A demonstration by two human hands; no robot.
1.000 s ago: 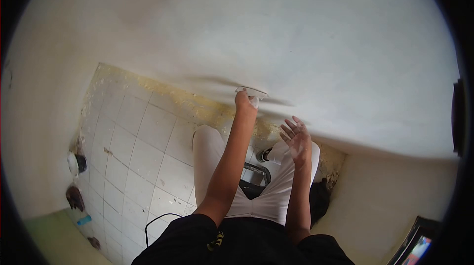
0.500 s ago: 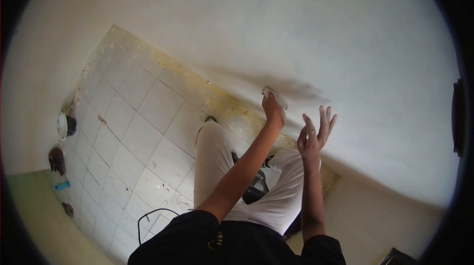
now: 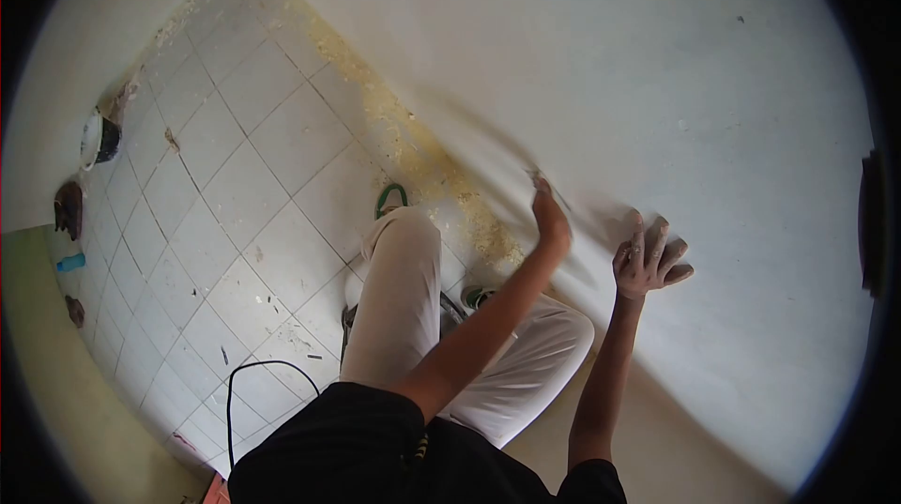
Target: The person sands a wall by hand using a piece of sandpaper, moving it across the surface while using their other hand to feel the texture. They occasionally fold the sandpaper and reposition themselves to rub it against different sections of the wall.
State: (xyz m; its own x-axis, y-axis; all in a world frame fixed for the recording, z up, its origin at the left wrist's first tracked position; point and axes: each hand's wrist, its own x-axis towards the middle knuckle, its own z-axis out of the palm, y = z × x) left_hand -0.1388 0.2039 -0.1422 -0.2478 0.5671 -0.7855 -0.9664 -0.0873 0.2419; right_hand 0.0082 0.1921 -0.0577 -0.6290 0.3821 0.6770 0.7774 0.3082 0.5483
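My left hand [image 3: 552, 215] is closed around a thin, flat, pale piece [image 3: 536, 174], seen nearly edge-on against the white wall [image 3: 676, 129]. Most of that piece is hidden by the fingers, and I cannot make out its exact kind. To the right of it, my right hand [image 3: 643, 265] has its fingers spread, with the fingertips at the wall's surface. Pale dust coats those fingers. Neither hand is far from the wall's lower part, where shadows fall beside both.
Yellowish flakes [image 3: 441, 187] line the foot of the wall on the tiled floor [image 3: 239, 213]. A bucket [image 3: 100, 140], a brown object [image 3: 68, 208] and a blue bottle-like item [image 3: 70, 263] stand along the left. A black cable [image 3: 246, 368] loops beside me; my knees are bent.
The view has shifted, bringing more floor into sight. My right hand has come from a raised, loosely curled pose to spread fingers at the wall. The left hand's pale piece has turned edge-on.
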